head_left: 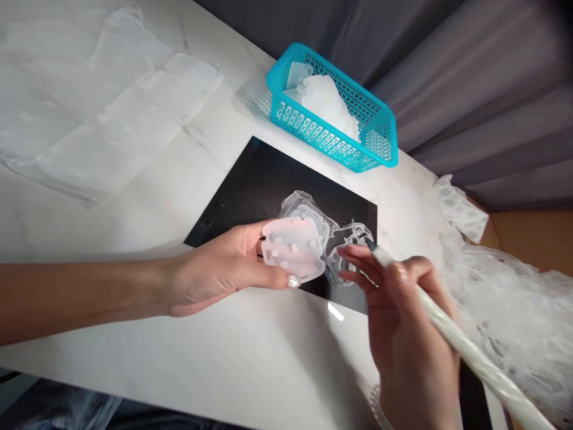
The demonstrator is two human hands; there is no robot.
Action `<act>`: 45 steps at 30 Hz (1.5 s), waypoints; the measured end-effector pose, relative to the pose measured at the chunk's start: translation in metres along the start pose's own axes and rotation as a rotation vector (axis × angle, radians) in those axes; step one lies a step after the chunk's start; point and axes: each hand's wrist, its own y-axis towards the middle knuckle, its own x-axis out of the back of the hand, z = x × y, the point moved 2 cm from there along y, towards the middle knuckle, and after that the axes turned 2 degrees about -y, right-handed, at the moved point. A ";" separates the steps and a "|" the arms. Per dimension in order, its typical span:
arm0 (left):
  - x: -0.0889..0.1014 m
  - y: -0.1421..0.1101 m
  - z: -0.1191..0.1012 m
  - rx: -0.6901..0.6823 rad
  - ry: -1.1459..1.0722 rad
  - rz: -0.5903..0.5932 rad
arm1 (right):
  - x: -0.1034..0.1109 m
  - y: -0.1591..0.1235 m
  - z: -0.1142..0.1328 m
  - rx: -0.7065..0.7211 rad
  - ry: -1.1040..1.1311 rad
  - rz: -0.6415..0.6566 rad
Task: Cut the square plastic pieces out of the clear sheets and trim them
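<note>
In my left hand (224, 269) is a translucent plastic piece (293, 248) with rounded edges and small raised bumps, gripped between thumb and fingers. My right hand (403, 310) is closed around a long tool with a pale wrapped handle (465, 349). Its dark tip (369, 243) points toward the left hand, and its exact kind I cannot make out. Beneath and beyond the piece, clear plastic trimmings (353, 233) lie over the black mat (264, 179). The fingertips of my right hand hover close to these trimmings; whether they touch is unclear.
A turquoise basket (313, 140) holding translucent plastic pieces (329, 101) stands behind the mat. Flat clear plastic bags (134, 113) lie at the left. On the right is a large heap of clear plastic scraps (514, 316), with a brown box (528, 239) behind. A grey curtain (470, 77) hangs at the back.
</note>
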 end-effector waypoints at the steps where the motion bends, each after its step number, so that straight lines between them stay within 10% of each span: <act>1: -0.001 0.000 0.001 0.007 -0.009 0.002 | -0.003 -0.001 -0.003 -0.030 -0.032 0.021; 9: -0.001 -0.001 0.005 0.036 -0.152 0.140 | -0.016 -0.001 -0.019 -0.133 -0.008 0.130; 45: 0.009 0.003 0.013 0.021 0.013 -0.079 | -0.011 0.005 -0.015 -0.060 -0.022 0.004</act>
